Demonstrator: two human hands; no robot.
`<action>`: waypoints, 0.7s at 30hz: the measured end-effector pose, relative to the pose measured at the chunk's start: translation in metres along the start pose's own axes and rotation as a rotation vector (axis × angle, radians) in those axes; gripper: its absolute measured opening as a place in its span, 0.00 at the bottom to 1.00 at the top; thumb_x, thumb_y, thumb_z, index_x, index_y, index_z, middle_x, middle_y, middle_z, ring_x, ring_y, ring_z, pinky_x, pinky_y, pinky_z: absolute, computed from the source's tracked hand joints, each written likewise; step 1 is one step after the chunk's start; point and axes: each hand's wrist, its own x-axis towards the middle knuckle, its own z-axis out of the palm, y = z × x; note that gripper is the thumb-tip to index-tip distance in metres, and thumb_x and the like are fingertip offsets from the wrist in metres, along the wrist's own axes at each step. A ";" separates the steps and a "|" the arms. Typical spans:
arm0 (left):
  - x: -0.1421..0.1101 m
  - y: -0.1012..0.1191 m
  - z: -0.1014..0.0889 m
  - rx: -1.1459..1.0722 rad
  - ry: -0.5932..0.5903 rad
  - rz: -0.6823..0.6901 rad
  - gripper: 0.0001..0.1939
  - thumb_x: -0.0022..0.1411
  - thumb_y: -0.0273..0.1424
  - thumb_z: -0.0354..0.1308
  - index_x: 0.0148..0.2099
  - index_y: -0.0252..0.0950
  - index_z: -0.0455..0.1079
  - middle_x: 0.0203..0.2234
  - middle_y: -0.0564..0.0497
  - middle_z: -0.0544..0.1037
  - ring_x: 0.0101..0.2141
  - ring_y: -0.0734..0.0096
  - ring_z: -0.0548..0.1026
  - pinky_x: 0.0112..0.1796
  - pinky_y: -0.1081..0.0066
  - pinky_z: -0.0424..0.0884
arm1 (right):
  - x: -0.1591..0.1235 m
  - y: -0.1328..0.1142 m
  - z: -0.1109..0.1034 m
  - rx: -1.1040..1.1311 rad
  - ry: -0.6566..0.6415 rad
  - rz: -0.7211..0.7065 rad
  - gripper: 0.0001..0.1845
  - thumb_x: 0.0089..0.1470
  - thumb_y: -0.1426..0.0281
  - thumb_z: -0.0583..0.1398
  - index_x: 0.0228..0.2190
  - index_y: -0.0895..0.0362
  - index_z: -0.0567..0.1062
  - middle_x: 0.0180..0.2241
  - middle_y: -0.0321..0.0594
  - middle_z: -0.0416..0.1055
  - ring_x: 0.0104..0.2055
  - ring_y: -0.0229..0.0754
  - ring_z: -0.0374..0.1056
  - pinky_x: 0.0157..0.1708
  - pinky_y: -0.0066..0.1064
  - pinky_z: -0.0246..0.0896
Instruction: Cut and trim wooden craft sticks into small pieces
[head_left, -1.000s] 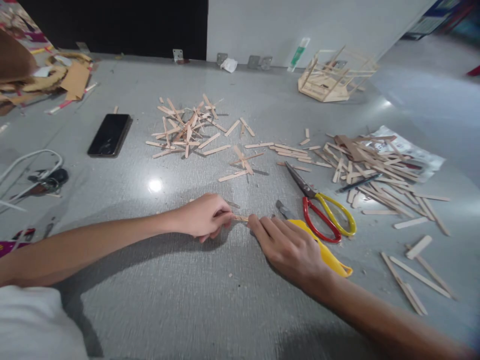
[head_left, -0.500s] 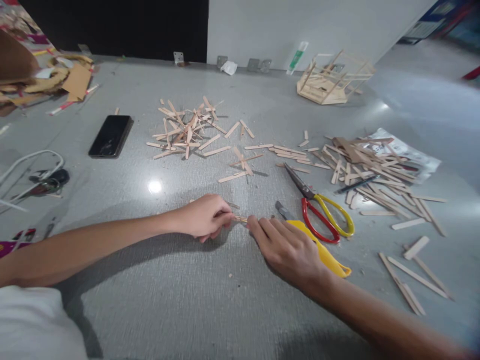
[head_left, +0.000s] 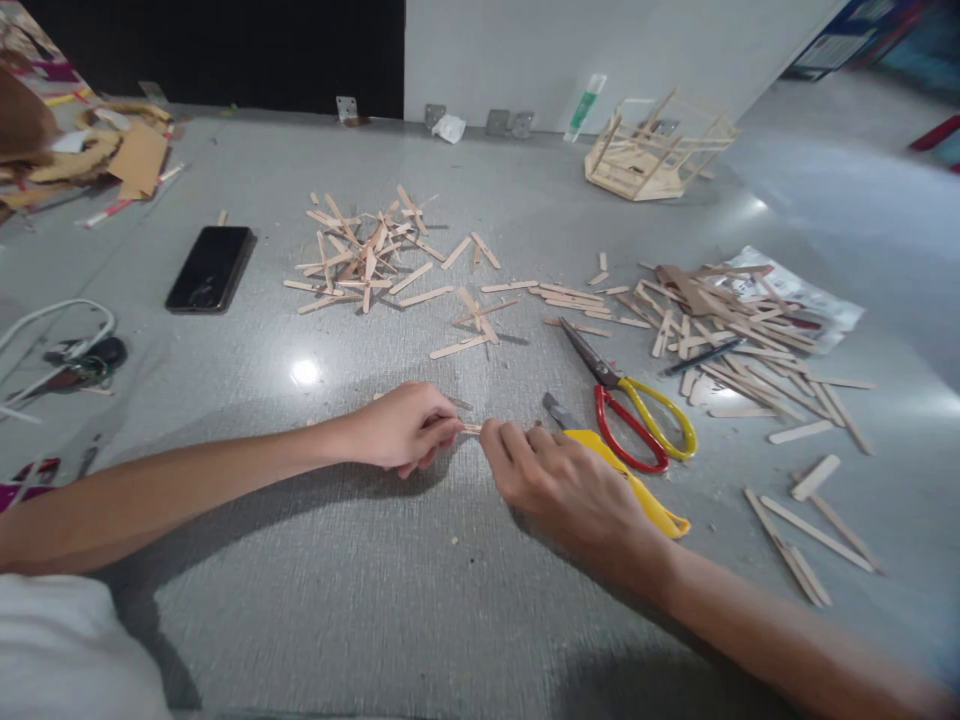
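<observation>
My left hand [head_left: 409,425] and my right hand [head_left: 562,475] are both closed, pinching opposite ends of a small wooden craft stick [head_left: 471,430]. Only a short stretch of it shows between the fingertips; whether it is one stick or more I cannot tell. Just beyond the right hand lies a yellow-handled cutting tool [head_left: 626,475], partly covered by that hand. Scissors [head_left: 615,380] with one red and one yellow handle rest behind it, blades toward the back left. A thin piece [head_left: 456,403] lies on the table behind the left hand.
A pile of short sticks [head_left: 371,250] lies at centre back, a larger heap [head_left: 750,330] at right. At the far right back stands a stick frame [head_left: 656,155]. A phone [head_left: 211,268], white cable [head_left: 56,305] and cardboard scraps [head_left: 139,160] are on the left.
The camera view has shifted slightly, so everything sits a little further left and up. Both hands keep their pinch on the stick, with slightly less of it showing between them.
</observation>
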 end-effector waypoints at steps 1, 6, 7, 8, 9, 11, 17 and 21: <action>0.000 0.001 0.000 0.009 0.002 0.007 0.19 0.71 0.29 0.47 0.25 0.33 0.62 0.15 0.56 0.70 0.11 0.82 0.68 0.16 0.83 0.60 | 0.001 0.000 0.000 0.014 -0.001 0.005 0.11 0.55 0.83 0.54 0.33 0.60 0.74 0.23 0.38 0.68 0.22 0.41 0.63 0.21 0.35 0.44; -0.001 0.002 0.001 0.008 0.010 0.012 0.19 0.71 0.30 0.47 0.25 0.34 0.62 0.15 0.56 0.69 0.11 0.82 0.68 0.15 0.84 0.60 | 0.003 0.002 -0.001 0.054 -0.022 0.023 0.11 0.54 0.84 0.54 0.31 0.59 0.72 0.23 0.39 0.68 0.22 0.41 0.62 0.21 0.36 0.41; -0.001 0.001 0.001 0.004 0.011 0.010 0.19 0.71 0.31 0.47 0.25 0.34 0.62 0.15 0.56 0.69 0.11 0.81 0.68 0.14 0.84 0.59 | 0.003 0.002 -0.002 0.059 -0.025 0.023 0.11 0.54 0.84 0.54 0.30 0.59 0.72 0.22 0.39 0.68 0.21 0.40 0.62 0.21 0.36 0.41; -0.002 0.000 0.001 0.002 0.011 0.009 0.19 0.71 0.31 0.47 0.25 0.34 0.62 0.15 0.56 0.69 0.12 0.81 0.69 0.14 0.84 0.59 | 0.003 0.002 -0.002 0.068 -0.028 0.017 0.11 0.53 0.84 0.54 0.30 0.58 0.72 0.22 0.39 0.68 0.21 0.40 0.62 0.21 0.36 0.40; -0.002 -0.001 0.001 -0.001 0.010 0.012 0.20 0.71 0.32 0.47 0.25 0.34 0.62 0.15 0.56 0.69 0.12 0.81 0.69 0.14 0.83 0.59 | 0.003 0.002 -0.002 0.074 -0.030 0.007 0.11 0.53 0.84 0.54 0.30 0.58 0.72 0.22 0.39 0.68 0.21 0.40 0.61 0.21 0.35 0.40; -0.002 -0.003 0.001 -0.016 0.003 0.024 0.21 0.72 0.33 0.47 0.25 0.34 0.62 0.15 0.55 0.69 0.12 0.80 0.70 0.13 0.83 0.61 | 0.003 0.003 -0.002 0.077 -0.039 -0.006 0.10 0.53 0.84 0.54 0.30 0.58 0.71 0.22 0.38 0.68 0.20 0.40 0.61 0.20 0.35 0.39; -0.004 -0.003 0.000 -0.062 -0.002 0.009 0.20 0.71 0.33 0.48 0.26 0.34 0.63 0.15 0.55 0.69 0.12 0.79 0.70 0.11 0.83 0.60 | 0.007 0.002 -0.005 0.146 -0.140 0.054 0.11 0.53 0.84 0.55 0.30 0.57 0.71 0.23 0.37 0.69 0.19 0.40 0.62 0.20 0.36 0.35; -0.004 0.001 0.000 -0.048 0.000 -0.027 0.19 0.71 0.32 0.48 0.26 0.34 0.62 0.15 0.56 0.69 0.12 0.78 0.69 0.11 0.83 0.61 | 0.007 0.005 -0.003 0.231 -0.195 0.066 0.12 0.54 0.85 0.55 0.32 0.57 0.70 0.25 0.35 0.71 0.19 0.37 0.61 0.22 0.35 0.37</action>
